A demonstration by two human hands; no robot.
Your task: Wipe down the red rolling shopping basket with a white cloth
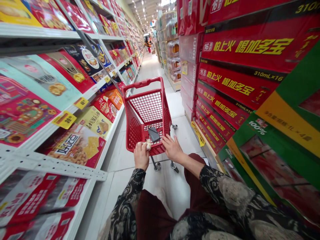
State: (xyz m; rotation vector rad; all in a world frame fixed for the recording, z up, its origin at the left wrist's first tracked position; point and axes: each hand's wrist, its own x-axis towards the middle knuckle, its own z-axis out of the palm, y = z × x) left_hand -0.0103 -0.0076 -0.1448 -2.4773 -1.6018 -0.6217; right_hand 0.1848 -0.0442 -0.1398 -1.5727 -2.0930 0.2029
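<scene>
Just below frame centre, the left hand [141,156] curls its fingers [139,146] over the red cart [133,128]'s near rim; the right hand [172,148] rests there, fingers loosely extended.

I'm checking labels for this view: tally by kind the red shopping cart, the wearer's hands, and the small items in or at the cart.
Red shopping cart: 1
Hands, left and right: 2
Dark grey item: 1
Whitish item: 1
Total: 5

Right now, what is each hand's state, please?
Left hand: curled at the red cart; grip on pale crumpled item cannot be told.
Right hand: loosely open, at the cart's near edge.
</scene>
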